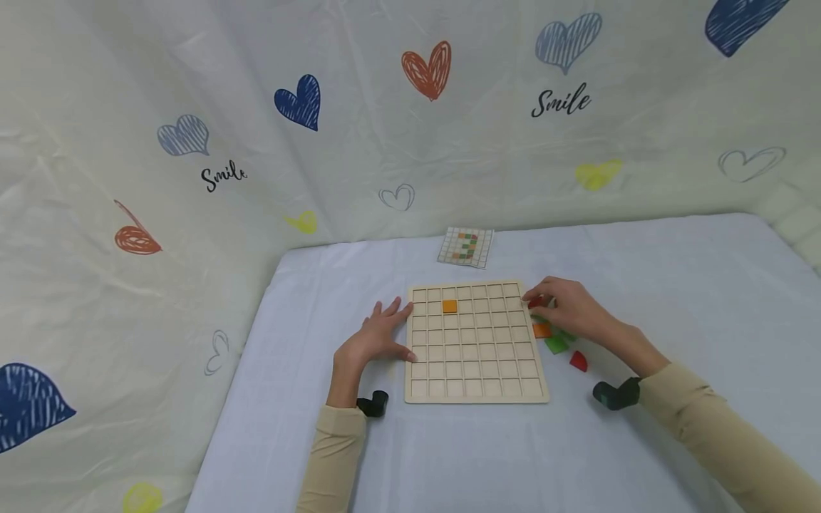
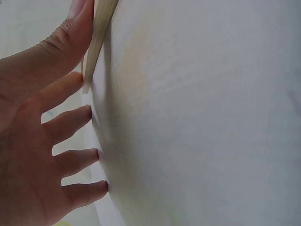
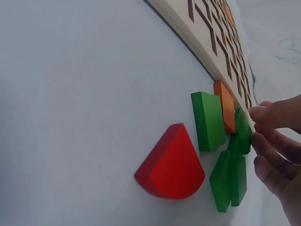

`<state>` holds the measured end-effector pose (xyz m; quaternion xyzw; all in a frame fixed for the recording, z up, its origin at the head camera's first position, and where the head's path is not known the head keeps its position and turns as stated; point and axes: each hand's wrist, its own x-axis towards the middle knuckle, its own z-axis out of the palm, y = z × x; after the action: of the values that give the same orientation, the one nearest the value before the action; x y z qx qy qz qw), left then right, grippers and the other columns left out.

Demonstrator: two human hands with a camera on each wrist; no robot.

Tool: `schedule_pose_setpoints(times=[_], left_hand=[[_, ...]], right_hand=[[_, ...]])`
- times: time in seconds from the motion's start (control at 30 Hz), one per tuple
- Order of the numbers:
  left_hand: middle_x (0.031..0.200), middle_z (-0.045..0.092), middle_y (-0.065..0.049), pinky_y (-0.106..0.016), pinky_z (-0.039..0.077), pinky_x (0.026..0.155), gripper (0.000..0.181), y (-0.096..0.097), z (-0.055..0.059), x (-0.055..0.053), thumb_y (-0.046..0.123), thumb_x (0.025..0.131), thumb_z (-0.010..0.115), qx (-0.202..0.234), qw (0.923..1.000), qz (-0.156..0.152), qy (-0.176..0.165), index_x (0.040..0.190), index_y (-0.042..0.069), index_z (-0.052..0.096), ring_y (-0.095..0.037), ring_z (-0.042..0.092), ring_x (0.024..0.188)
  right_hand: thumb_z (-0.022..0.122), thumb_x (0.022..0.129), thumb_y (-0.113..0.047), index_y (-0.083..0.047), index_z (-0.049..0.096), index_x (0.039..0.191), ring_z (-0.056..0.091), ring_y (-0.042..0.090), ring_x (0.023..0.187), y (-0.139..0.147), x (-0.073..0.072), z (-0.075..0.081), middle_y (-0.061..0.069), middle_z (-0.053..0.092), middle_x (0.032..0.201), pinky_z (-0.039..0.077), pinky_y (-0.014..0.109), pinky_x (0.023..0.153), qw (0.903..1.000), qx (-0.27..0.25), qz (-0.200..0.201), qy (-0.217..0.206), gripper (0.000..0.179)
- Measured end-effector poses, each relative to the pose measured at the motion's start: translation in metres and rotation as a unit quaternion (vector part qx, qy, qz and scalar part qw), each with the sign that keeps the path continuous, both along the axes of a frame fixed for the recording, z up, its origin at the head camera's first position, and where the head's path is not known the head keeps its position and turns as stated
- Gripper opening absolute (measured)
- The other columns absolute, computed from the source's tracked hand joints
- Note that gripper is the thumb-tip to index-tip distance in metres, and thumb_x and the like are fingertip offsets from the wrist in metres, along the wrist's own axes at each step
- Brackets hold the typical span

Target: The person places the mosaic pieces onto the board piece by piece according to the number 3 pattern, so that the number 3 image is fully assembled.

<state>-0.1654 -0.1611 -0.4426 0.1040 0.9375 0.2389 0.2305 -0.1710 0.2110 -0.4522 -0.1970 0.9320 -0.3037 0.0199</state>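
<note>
A square wooden grid board lies on the table with one orange square in a cell of an upper row. My left hand rests at the board's left edge, thumb and fingers spread wide; its thumb touches the rim in the left wrist view. At the board's upper right edge, my right hand pinches a red piece between thumb and index finger. That red piece is hidden in the right wrist view, where the fingertips sit right by the rim, close to the green pieces.
Beside the board's right edge lie an orange piece, a green piece and a red quarter-round piece. A pattern card with a coloured grid lies behind the board. A white cloth covers the table.
</note>
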Motion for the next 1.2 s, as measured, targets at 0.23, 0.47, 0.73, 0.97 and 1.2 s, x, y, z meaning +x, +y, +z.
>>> schedule_pose_setpoints(times=[0.23, 0.47, 0.73, 0.97, 1.2], left_hand=[[0.173, 0.014, -0.002, -0.065, 0.013, 0.126, 0.107, -0.001, -0.001, -0.001, 0.03, 0.077, 0.092, 0.001, 1.0, -0.003, -0.001, 0.164, 0.022, 0.03, -0.039, -0.002, 0.16], [0.173, 0.015, -0.004, -0.066, 0.013, 0.125, 0.107, -0.002, -0.001, -0.001, 0.03, 0.076, 0.092, 0.004, 1.0, -0.005, 0.003, 0.163, 0.021, 0.031, -0.041, -0.001, 0.16], [0.173, 0.015, -0.005, -0.065, 0.012, 0.126, 0.107, -0.002, -0.002, -0.001, 0.03, 0.076, 0.092, 0.005, 0.9999, -0.007, 0.006, 0.163, 0.02, 0.031, -0.041, -0.002, 0.16], [0.173, 0.015, -0.004, -0.065, 0.012, 0.126, 0.106, -0.001, 0.0, 0.0, 0.029, 0.076, 0.092, 0.005, 1.0, -0.002, -0.001, 0.163, 0.021, 0.031, -0.04, -0.002, 0.16], [0.173, 0.015, -0.004, -0.064, 0.012, 0.126, 0.106, -0.001, 0.001, 0.0, 0.03, 0.077, 0.092, 0.0, 1.0, -0.004, 0.0, 0.164, 0.02, 0.031, -0.04, -0.001, 0.16]], right_hand=[[0.077, 0.087, 0.0, -0.001, 0.078, 0.108, 0.061, 0.019, 0.082, 0.007, 0.002, -0.003, 0.008, 0.07, 0.098, 0.052, 0.024, 0.066, 1.0, 0.007, -0.002, 0.002, 0.021], [0.078, 0.086, -0.001, -0.001, 0.077, 0.108, 0.06, 0.019, 0.08, 0.011, 0.002, -0.007, 0.011, 0.068, 0.1, 0.049, 0.023, 0.063, 0.9999, 0.011, -0.01, -0.007, 0.022], [0.08, 0.084, -0.003, 0.001, 0.077, 0.106, 0.061, 0.02, 0.079, 0.012, 0.003, -0.005, 0.01, 0.069, 0.094, 0.049, 0.024, 0.063, 0.9996, 0.022, -0.017, -0.007, 0.023], [0.076, 0.085, 0.002, -0.001, 0.077, 0.099, 0.065, 0.02, 0.08, 0.011, 0.002, 0.0, 0.007, 0.071, 0.092, 0.055, 0.029, 0.069, 0.9997, 0.005, -0.012, 0.02, 0.014], [0.077, 0.086, 0.001, -0.004, 0.078, 0.095, 0.066, 0.019, 0.077, 0.007, 0.002, 0.0, 0.007, 0.074, 0.092, 0.054, 0.026, 0.066, 0.9985, -0.019, -0.019, 0.047, 0.01]])
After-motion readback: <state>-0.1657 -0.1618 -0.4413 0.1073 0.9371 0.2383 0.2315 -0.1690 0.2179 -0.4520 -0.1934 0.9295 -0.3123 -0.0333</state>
